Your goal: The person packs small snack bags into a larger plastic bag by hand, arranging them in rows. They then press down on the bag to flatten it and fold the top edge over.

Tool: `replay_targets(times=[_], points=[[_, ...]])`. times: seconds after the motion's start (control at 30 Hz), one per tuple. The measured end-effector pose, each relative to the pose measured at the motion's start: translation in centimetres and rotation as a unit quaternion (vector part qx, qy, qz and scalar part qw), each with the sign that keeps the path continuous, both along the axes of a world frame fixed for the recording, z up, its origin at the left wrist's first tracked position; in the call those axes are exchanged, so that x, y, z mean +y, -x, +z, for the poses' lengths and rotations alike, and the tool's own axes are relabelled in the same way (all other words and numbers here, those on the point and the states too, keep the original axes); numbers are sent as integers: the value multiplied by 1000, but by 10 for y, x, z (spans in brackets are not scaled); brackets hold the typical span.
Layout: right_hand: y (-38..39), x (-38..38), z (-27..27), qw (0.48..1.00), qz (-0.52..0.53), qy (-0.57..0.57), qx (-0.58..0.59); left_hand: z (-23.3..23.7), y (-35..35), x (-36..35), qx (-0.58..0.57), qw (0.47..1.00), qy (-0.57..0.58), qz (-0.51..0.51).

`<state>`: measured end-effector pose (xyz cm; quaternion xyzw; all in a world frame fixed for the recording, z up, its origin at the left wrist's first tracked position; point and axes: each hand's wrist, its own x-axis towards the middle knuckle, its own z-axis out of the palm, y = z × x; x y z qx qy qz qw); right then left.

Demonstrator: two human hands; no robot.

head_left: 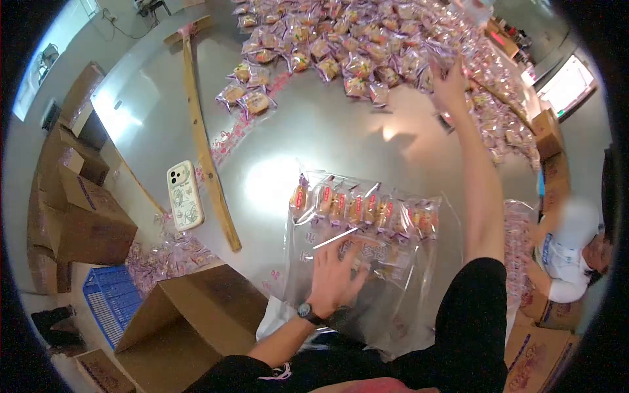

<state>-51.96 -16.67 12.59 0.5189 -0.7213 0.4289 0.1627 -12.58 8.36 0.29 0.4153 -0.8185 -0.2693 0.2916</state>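
Note:
A clear plastic bag lies on the metal table in front of me, with a row of individually wrapped pastries along its far end. My left hand, with a watch on its wrist, rests on the bag below that row, fingers spread. Stretched far forward, my right hand is at the near edge of a large heap of wrapped pastries, thumb and fingers apart among the purple-edged packets. Its fingertips partly blend into the wrappers.
A wooden strip and a phone lie on the table at left. An open cardboard box and a blue crate stand below. At right are a person in white and more boxes.

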Motion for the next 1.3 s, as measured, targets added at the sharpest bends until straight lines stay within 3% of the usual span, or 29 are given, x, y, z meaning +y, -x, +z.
replay_targets(times=[0.07, 0.1, 0.23, 0.27, 0.3, 0.33, 0.43, 0.63, 0.73, 0.77, 0.8, 0.87, 0.9, 0.97, 1.0, 1.07, 1.13, 1.17, 1.23, 1.3], points=[[5, 40, -2, 995, 92, -23, -37, -9, -5, 2, 31, 999, 21, 7], [-24, 74, 8, 985, 129, -34, -113, -12, -8, 1, 6, 996, 90, -25], [-88, 203, 5, 969, 104, -99, -200, -1, -5, 10, -83, 993, 62, -57], [-94, 229, -2, 944, 116, -97, -295, 2, -4, 15, -72, 996, 18, -57], [-110, 252, -8, 959, 132, -36, -246, 3, -3, 21, -61, 996, -28, -57], [-121, 276, -15, 969, 147, 22, -198, 1, -7, 26, -89, 993, 9, -76], [-115, 340, -65, 949, 64, 58, -304, 2, -23, 50, -144, 979, 110, -90], [-187, 419, -53, 926, 112, 182, -310, 32, -80, 114, 24, 987, 13, -157], [-194, 454, -65, 921, 40, 166, -351, 28, -100, 122, 111, 983, 57, -134], [-207, 469, -70, 927, 68, 176, -325, 38, -112, 124, 96, 977, 183, -46], [-221, 483, -73, 930, 98, 186, -300, 31, -119, 116, 60, 972, 228, -20], [-249, 513, -78, 921, 101, 185, -329, 38, -132, 92, -78, 966, 247, 8], [-261, 525, -86, 926, 99, 167, -324, 49, -137, 81, -115, 968, 223, 5], [-283, 544, -111, 938, 95, 124, -309, 46, -147, 63, -127, 950, 285, 21], [-294, 552, -115, 944, 95, 102, -299, 50, -151, 56, -74, 950, 303, 2], [-329, 557, -92, 936, 142, 89, -309, 54, -151, 52, -17, 984, 173, -36], [-355, 557, -70, 925, 194, 78, -318, 63, -145, 54, 21, 973, 230, -24], [-346, 554, -99, 971, 199, 67, -110, 65, -142, 57, 39, 966, 254, -20], [-356, 557, -83, 967, 241, -74, 40, 73, -134, 60, 82, 972, 221, -7], [-393, 547, -66, 923, 349, -65, -149, 82, -127, 66, 110, 975, 192, 2]])
